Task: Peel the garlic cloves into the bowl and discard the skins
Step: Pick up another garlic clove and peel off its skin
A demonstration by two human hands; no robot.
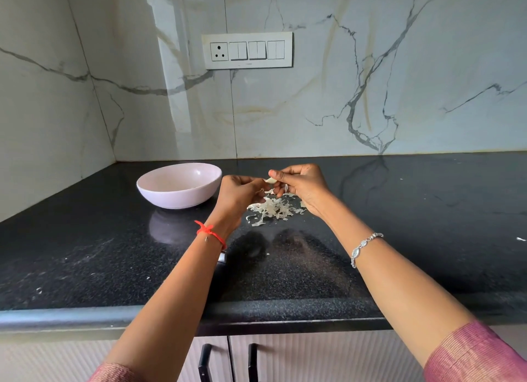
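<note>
Both hands are held up over the black desk, close together and a little above a loose heap of garlic skins. The right hand pinches a pale garlic clove between thumb and forefinger, its other fingers curled underneath. The clove points left toward the left hand. That hand's fingers are curled in and meet the clove's free end, but the back of the hand hides the tips. I cannot tell whether they grip the clove, a strip of skin, or nothing.

The clove sits in the air between the two hands, above the heap and to the right of the bowl. The bowl is pale pink, stands upright on the desk just left of the left hand, and is apart from the skins. A few stray scraps lie around the heap.

A red thread is tied round the left wrist and a silver bracelet hangs on the right forearm. Behind the desk rises a marble wall with a white switch plate. Below the desk's front edge are two black cupboard handles.
</note>
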